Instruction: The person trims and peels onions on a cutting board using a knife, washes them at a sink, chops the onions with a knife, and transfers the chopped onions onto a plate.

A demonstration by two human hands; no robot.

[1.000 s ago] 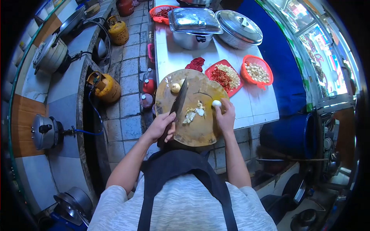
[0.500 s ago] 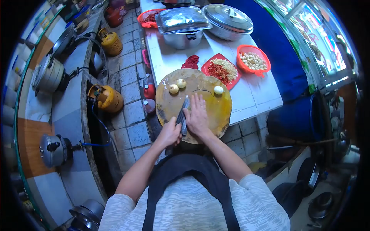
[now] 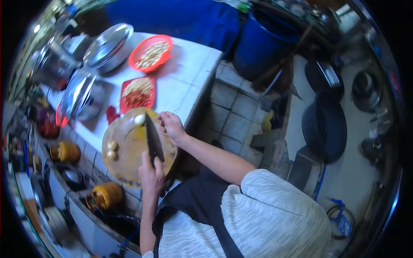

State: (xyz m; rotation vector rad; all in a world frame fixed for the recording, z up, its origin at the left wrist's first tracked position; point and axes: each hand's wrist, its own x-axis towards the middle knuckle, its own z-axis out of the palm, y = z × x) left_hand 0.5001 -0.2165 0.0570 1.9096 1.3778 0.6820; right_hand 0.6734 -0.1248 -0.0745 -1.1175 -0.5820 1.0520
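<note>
My left hand [image 3: 152,174] is wrapped round the handle of a broad dark kitchen knife [image 3: 153,139], whose blade points away from me over the round wooden chopping board [image 3: 124,161]. My right hand [image 3: 172,127] is at the board's right edge, beside the blade, with its fingers curled. A thin strand shows above that hand, but what lies inside the fingers is hidden. A peeled white onion [image 3: 140,119] sits near the knife tip. Two small yellowish onions [image 3: 112,149] lie together on the left of the board.
Behind the board are a red plate of chopped pieces [image 3: 148,102], a red basket of pale cloves [image 3: 151,55] and lidded pots [image 3: 107,49] on a white tiled table [image 3: 189,75]. Gas cylinders [image 3: 104,195] stand left. A blue barrel [image 3: 262,45] and black pans [image 3: 325,127] are right.
The view has swung to the right. My right hand, flat on the board before, is now curled at its right edge. The knife stays in my left hand, its blade now nearer the white onion.
</note>
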